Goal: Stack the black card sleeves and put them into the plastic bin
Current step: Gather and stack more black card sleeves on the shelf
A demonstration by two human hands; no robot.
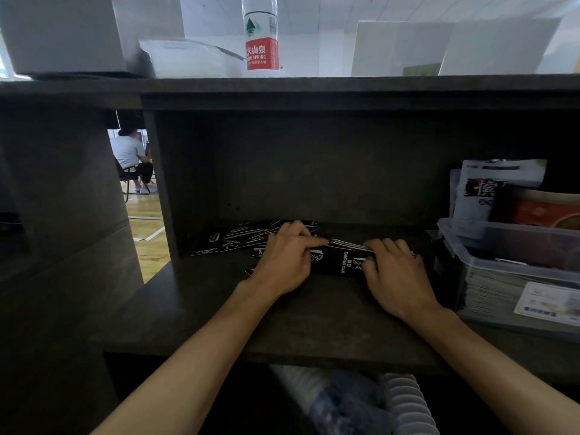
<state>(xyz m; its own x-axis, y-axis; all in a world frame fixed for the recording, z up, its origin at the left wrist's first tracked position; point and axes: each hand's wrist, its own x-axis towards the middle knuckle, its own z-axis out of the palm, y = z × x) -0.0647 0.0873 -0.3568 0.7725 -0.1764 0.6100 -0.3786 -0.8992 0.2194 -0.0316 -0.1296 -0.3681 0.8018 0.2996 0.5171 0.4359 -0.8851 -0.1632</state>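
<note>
Dark desk (282,324) with a deep cubby under a shelf (314,84), all in shadow. Up top, a water bottle (260,36) against white walls and panels. Through the gap on the left, a wood floor (149,243) and someone seated (131,158), on a chair perhaps.

Two bare forearms come into view from the bottom edge, no sleeves anywhere along them, no watch or band at either wrist. The left hand (284,262) is plain, nothing on the fingers that show. On the right hand (397,274) there is a small ring on one of the outer fingers, a thin band with a slight glint. No gloves on either hand.
</note>
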